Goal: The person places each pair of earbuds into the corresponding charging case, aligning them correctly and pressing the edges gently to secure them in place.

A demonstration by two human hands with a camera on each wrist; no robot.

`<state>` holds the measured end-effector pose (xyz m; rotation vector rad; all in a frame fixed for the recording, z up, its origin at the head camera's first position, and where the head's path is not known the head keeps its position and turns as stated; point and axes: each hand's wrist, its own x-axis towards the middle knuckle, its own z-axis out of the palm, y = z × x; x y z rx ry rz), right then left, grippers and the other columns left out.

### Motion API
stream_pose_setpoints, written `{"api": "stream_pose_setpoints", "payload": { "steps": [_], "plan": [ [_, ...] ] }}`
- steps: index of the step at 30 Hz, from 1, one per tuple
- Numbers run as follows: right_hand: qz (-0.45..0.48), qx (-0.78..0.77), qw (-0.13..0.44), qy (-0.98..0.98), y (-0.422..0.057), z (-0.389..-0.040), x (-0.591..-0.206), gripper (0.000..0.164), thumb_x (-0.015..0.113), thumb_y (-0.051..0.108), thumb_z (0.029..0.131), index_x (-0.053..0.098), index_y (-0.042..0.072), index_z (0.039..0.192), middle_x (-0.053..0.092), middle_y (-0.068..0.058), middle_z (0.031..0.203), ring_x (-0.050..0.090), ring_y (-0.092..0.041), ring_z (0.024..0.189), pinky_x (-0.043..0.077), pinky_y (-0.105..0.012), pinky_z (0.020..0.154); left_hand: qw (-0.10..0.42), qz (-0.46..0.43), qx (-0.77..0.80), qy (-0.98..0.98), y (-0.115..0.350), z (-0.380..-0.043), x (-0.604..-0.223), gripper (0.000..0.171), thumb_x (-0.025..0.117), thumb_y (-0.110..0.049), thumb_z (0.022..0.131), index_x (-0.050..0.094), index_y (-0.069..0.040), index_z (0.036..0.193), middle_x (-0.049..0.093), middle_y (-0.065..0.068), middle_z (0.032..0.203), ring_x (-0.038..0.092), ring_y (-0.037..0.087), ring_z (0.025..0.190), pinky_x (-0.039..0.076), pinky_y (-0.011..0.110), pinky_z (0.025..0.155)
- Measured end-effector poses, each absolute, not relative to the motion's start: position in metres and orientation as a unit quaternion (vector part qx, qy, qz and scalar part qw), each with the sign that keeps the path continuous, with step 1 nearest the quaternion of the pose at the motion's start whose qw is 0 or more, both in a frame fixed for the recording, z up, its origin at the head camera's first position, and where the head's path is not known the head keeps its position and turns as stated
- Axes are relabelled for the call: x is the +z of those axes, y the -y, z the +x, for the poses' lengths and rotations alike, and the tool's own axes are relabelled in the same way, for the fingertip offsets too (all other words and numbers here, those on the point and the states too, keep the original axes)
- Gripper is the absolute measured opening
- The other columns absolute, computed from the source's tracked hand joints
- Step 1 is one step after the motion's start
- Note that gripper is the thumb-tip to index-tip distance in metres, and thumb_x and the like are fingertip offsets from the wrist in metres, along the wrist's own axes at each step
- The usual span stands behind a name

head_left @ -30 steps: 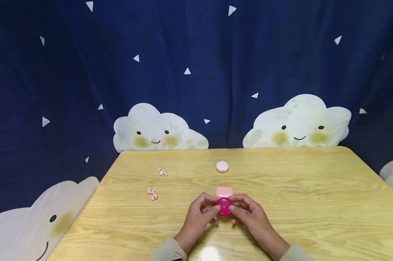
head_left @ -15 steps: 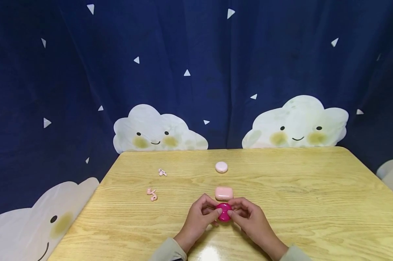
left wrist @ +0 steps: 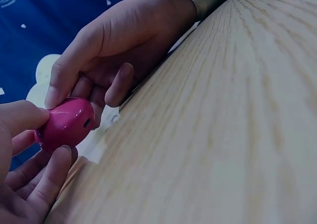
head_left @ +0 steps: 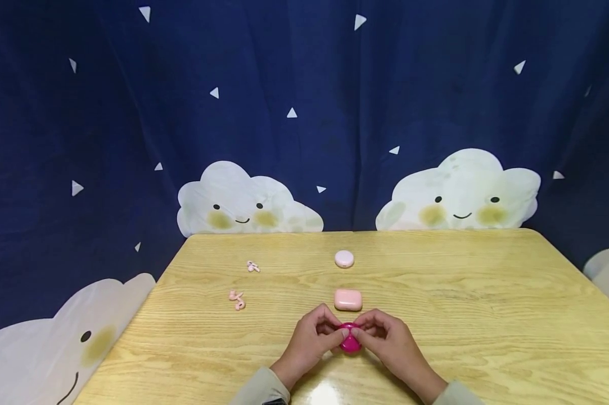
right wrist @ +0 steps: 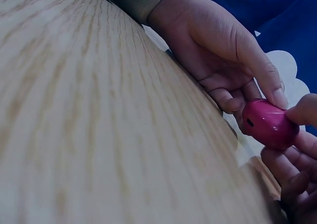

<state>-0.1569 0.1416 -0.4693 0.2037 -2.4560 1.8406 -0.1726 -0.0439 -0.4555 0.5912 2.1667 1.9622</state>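
Low and in front of the body, both hands hold a round, glossy magenta earbud case (head_left: 351, 345). My left hand (head_left: 309, 340) pinches its left side, thumb on top. Opposite it, my right hand (head_left: 391, 342) pinches the right side, its thumb close to the other. A small dark port slot shows on the case (left wrist: 67, 125) in the left wrist view. The case looks closed; the hands partly cover it. Just beyond the fingers lies a pink rounded rectangular earbud case (head_left: 348, 300), apart from them.
Farther back sits a pale pink round case (head_left: 344, 259). To the left lie two pairs of earbuds: pale pink earbuds (head_left: 253, 266) at the back and pink earbuds (head_left: 237, 300) nearer. Everything is on a wooden table (head_left: 486, 315); behind it hangs a blue curtain (head_left: 329, 112).
Both hands have drawn the magenta case towards the body, away from the pink rectangular case, which now shows in full. The thumbs have come closer together on top.
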Motion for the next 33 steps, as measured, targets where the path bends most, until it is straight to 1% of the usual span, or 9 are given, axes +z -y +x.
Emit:
{"api": "stream_pose_setpoints", "payload": {
  "steps": [5,11,16,20,26,29,33],
  "plan": [
    [0.066,0.595,0.013,0.801,-0.142,-0.155,-0.467,0.021,0.074,0.028,0.074,0.063,0.013,0.085,0.063,-0.001,0.077,0.060,-0.015,0.069,0.048,-0.023,0.061,0.070,0.201,0.646,-0.733,0.043,-0.179,-0.472,0.020,0.070,-0.019,0.077,0.057,-0.006,0.085,0.064,0.006,0.079,0.060,0.012,0.064,0.052,0.028,0.056],
    [0.073,0.594,0.001,0.801,-0.138,-0.148,-0.446,0.014,0.071,0.018,0.077,0.061,0.011,0.084,0.063,-0.003,0.076,0.060,-0.018,0.070,0.047,-0.023,0.059,0.061,0.211,0.639,-0.737,0.043,-0.181,-0.473,0.020,0.071,-0.022,0.077,0.058,-0.008,0.084,0.064,0.003,0.079,0.060,0.012,0.064,0.052,0.027,0.056],
    [0.085,0.581,0.006,0.809,-0.135,-0.143,-0.436,0.013,0.071,0.015,0.077,0.060,0.011,0.083,0.063,-0.002,0.076,0.060,-0.017,0.070,0.047,-0.023,0.060,0.054,0.221,0.631,-0.741,0.043,-0.181,-0.473,0.020,0.071,-0.022,0.077,0.058,-0.008,0.083,0.064,0.002,0.077,0.059,0.011,0.064,0.051,0.025,0.055],
    [0.095,0.581,0.009,0.808,-0.136,-0.145,-0.445,0.013,0.071,0.017,0.077,0.060,0.011,0.083,0.063,-0.002,0.078,0.059,-0.017,0.070,0.047,-0.023,0.059,0.055,0.224,0.627,-0.744,0.045,-0.179,-0.472,0.019,0.071,-0.022,0.077,0.058,-0.009,0.082,0.064,0.002,0.076,0.059,0.011,0.064,0.051,0.024,0.055],
    [0.103,0.579,0.016,0.809,-0.141,-0.153,-0.467,0.018,0.071,0.029,0.076,0.060,0.016,0.082,0.063,0.002,0.077,0.059,-0.014,0.070,0.047,-0.024,0.058,0.051,0.232,0.627,-0.742,0.046,-0.178,-0.473,0.017,0.070,-0.021,0.078,0.057,-0.010,0.082,0.064,0.001,0.077,0.060,0.012,0.065,0.051,0.025,0.056],
    [0.110,0.576,0.019,0.809,-0.142,-0.154,-0.471,0.020,0.071,0.033,0.075,0.060,0.017,0.082,0.063,0.002,0.076,0.059,-0.014,0.069,0.047,-0.024,0.057,0.049,0.236,0.625,-0.742,0.046,-0.179,-0.473,0.017,0.070,-0.020,0.077,0.058,-0.009,0.081,0.064,0.000,0.078,0.060,0.012,0.066,0.051,0.024,0.056],
    [0.116,0.572,0.020,0.812,-0.142,-0.156,-0.469,0.019,0.071,0.032,0.076,0.060,0.017,0.082,0.063,0.003,0.076,0.059,-0.014,0.068,0.047,-0.024,0.057,0.045,0.241,0.622,-0.744,0.046,-0.180,-0.473,0.016,0.070,-0.019,0.077,0.058,-0.010,0.081,0.064,0.000,0.078,0.060,0.011,0.066,0.050,0.024,0.056]
  ]
}}
